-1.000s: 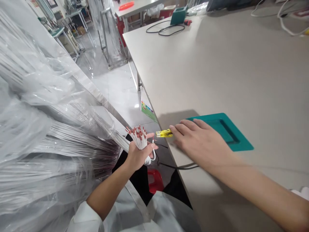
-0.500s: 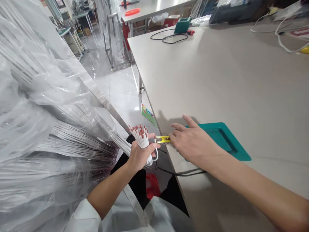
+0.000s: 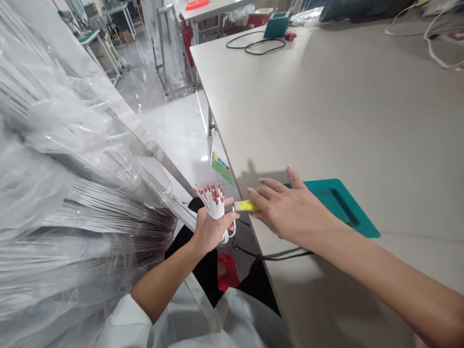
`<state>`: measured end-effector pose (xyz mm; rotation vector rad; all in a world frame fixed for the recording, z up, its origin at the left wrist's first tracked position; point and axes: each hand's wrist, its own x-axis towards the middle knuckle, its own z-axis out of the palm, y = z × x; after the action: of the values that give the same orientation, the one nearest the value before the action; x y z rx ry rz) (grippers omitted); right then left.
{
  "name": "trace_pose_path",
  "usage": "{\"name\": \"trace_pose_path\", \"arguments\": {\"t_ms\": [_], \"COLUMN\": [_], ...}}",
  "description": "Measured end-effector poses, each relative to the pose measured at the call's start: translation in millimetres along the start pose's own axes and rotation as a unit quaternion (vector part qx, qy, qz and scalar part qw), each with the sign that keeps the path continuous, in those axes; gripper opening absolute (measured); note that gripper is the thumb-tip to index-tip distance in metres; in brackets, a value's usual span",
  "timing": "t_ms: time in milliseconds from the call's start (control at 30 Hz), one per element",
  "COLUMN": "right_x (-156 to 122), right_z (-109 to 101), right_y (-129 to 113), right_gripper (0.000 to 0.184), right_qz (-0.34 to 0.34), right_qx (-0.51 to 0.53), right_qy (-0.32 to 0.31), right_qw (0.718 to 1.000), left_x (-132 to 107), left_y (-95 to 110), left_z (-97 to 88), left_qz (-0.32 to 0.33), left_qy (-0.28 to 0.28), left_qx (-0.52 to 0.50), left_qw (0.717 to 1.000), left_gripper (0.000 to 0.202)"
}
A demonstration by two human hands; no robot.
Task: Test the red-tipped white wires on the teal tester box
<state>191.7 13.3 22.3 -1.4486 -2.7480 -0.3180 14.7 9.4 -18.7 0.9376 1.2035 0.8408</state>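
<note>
The person's left hand [image 3: 213,231] has its grip wrapped round a bundle of white wires [image 3: 214,207] with reddish tips, just beside the tabletop [image 3: 333,111]. Over the edge, the right hand [image 3: 286,208] pinches a small yellow hand tool [image 3: 246,206], its blurred tip close by the bundle. A teal tray [image 3: 364,223] lies partly hidden behind the right hand.

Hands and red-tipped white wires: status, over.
Left hand gripping bundled red-tipped white wires. Right hand holding yellow tool at one wire's end. Teal rectangular tray partly behind right hand.
</note>
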Motion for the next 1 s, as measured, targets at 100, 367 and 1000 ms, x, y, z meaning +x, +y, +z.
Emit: {"name": "trace_pose_path", "arguments": {"t_ms": [100, 367, 1000], "right_x": [-0.3, -1.7, 13.9], "right_z": [0.3, -0.4, -20.9], "right_y": [-1.1, -0.1, -33.9], "right_gripper": [0.035, 0.044, 0.026], "right_qz": [-0.005, -0.009, -0.041], "right_qx": [-0.006, -0.006, 0.204], "right_qy": [-0.007, 0.004, 0.024], "right_qw": [1.000, 1.000, 0.978], "left_x": [-0.8, -5.2, -26.0], "left_y": [0.0, -3.3, -1.2], "left_z": [-1.1, -13.1, -20.7], "left_qz": [-0.001, 0.019, 0.021], "left_qy": [0.001, -0.017, -0.050], "left_qx": [0.002, 0.009, 0.071], "left_qw": [1.000, 1.000, 0.996], "left_gripper": [0.040, 0.042, 0.037]}}
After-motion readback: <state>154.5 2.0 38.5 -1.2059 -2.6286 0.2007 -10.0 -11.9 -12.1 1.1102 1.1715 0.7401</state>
